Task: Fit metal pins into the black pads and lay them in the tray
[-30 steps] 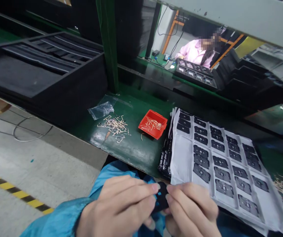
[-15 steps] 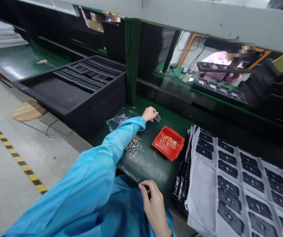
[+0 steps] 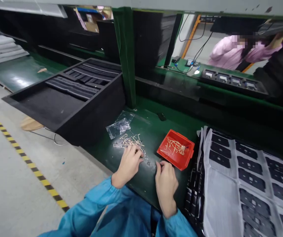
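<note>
My left hand (image 3: 129,161) rests on the green bench with its fingers curled onto a scatter of small tan pins (image 3: 129,141). My right hand (image 3: 165,177) lies just to the right, fingers bent down at the near corner of a red tray (image 3: 177,157) that holds more of the pins. What either hand pinches is too small to see. A small dark part (image 3: 161,116) lies alone farther back on the bench. To the right, white sheets with rows of dark flat parts (image 3: 245,171) sit on a stack of black trays.
A crumpled clear plastic bag (image 3: 119,125) lies behind the pins. A large black foam-lined bin (image 3: 64,95) stands at the left, beside a green post (image 3: 125,56). Across the bench a person in pink (image 3: 232,52) works behind a black tray (image 3: 232,82). Floor with yellow-black tape is at left.
My left hand has left the small dark part at the back of the bench and come down onto the loose pins. My right hand has moved forward to the red tray's corner.
</note>
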### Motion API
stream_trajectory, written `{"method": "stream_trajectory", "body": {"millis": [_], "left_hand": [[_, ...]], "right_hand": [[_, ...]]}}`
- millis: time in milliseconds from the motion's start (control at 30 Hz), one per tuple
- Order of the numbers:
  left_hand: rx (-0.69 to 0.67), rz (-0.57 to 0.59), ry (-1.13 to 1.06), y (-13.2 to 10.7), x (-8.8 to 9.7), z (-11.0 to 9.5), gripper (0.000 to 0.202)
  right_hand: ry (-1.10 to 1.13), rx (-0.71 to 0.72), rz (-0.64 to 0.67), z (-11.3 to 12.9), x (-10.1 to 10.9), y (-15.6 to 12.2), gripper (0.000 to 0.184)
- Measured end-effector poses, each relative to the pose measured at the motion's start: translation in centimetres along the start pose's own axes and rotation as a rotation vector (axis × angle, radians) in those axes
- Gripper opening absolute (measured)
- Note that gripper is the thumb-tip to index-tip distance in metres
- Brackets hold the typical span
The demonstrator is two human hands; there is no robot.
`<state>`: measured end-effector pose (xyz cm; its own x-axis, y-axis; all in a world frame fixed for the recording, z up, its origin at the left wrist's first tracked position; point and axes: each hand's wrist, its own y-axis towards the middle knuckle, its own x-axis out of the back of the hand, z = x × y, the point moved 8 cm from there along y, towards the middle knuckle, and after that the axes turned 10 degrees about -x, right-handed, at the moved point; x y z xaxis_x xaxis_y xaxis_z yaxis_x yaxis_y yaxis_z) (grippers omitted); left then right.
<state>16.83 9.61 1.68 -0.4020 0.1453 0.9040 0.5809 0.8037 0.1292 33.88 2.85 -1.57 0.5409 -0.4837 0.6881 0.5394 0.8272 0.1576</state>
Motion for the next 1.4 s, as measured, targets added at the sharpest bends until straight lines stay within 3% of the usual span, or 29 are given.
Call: {"method": "stream_trajectory", "body": {"millis": [100, 233, 333, 433, 567, 733, 833, 1067, 1400], "left_hand": [[0.016, -0.007, 0.028, 0.5, -1.1, 0.0, 0.011], [-0.019, 0.005, 0.027, 1.1, -1.6, 0.1, 0.014], [-0.055, 0.010, 0.005, 1.5, -1.8, 0.2, 0.021], [-0.089, 0.007, -0.027, 1.8, -1.9, 0.1, 0.028], [-0.164, -0.024, -0.098, 2.2, -0.3, -0.7, 0.027], [-0.370, 0.004, -0.167, 2.6, 2.6, -2.8, 0.024], [-0.463, 0.038, -0.171, 2.8, 3.4, -3.4, 0.030], [-0.552, 0.061, -0.206, 2.8, 3.8, -3.8, 0.029], [-0.514, 0.055, -0.271, 2.6, 3.7, -2.9, 0.028]], "right_hand": [[0.015, 0.114, 0.024, 1.8, 0.2, -0.3, 0.050], [0.073, 0.207, 0.030, 4.3, 3.7, -1.5, 0.037], [0.081, 0.173, -0.039, 5.0, 6.7, 0.3, 0.029], [0.062, 0.087, -0.116, 4.5, 8.1, 3.5, 0.027], [0.059, 0.005, -0.021, 3.8, 6.6, 4.4, 0.041], [0.198, -0.086, 0.323, 4.2, 2.6, 0.4, 0.034], [0.269, -0.130, 0.450, 4.5, 1.5, -0.6, 0.035], [0.348, -0.177, 0.555, 4.5, 1.4, -0.3, 0.037], [0.354, -0.179, 0.612, 4.7, 0.6, -0.5, 0.031]]}}
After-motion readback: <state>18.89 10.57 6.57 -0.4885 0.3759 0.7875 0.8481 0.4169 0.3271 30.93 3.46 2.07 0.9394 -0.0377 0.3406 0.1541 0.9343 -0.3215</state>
